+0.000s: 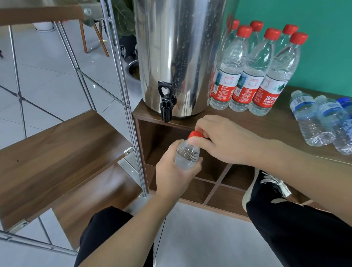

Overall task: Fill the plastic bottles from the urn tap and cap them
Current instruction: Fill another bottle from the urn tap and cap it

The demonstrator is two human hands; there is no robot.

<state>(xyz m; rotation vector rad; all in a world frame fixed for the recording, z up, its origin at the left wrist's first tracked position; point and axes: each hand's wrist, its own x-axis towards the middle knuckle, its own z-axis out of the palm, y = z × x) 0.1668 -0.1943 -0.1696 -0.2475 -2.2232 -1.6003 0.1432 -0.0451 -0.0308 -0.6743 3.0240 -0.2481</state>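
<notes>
— knees in black trousers at the bottom, then the two hands. what's each one doing?

— left hand has its fingers curled round the body of a clear bottle, held upright in front of the shelf unit, just below and right of the urn tap. right hand pinches the red cap on its neck between thumb and fingertips.

— filled already?

— looks so; the shoulder seems to hold water, and it's away from the tap. i'd judge this is the capping step, cap on but maybe not tight.

— and the rest?

— a group of red-capped bottles stands beside the urn on the shelf top, capped, seemingly full. blue-capped bottles lie on their sides to the right; these look empty, so probably still to fill.
</notes>
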